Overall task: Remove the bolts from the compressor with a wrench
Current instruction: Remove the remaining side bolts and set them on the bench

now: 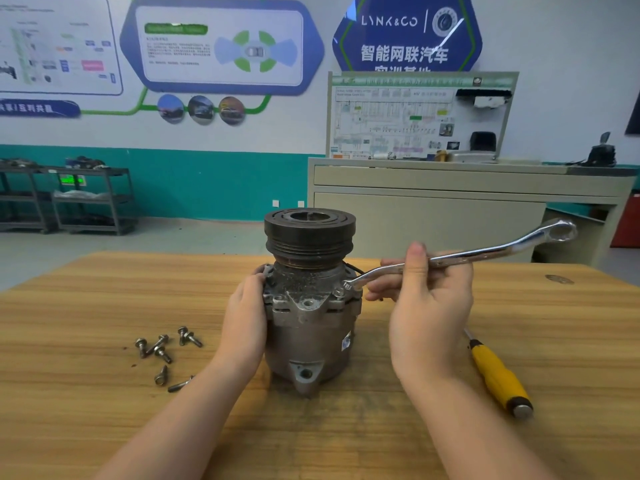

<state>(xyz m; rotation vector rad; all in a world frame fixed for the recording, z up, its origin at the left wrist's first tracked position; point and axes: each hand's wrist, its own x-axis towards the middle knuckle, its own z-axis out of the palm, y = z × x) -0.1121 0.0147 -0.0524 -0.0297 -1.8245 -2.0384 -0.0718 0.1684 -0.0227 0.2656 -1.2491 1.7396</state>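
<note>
A grey compressor stands upright on the wooden table, its dark pulley on top. My left hand wraps round the compressor's left side. My right hand grips the middle of a chrome ring wrench. The wrench's lower ring end sits at a bolt on the compressor's right shoulder. Its other end points up and to the right. Several loose bolts lie on the table to the left of the compressor.
A yellow-handled screwdriver lies on the table right of my right arm. Behind the table stands a beige cabinet with a training board on it. Dark metal shelves line the far left wall.
</note>
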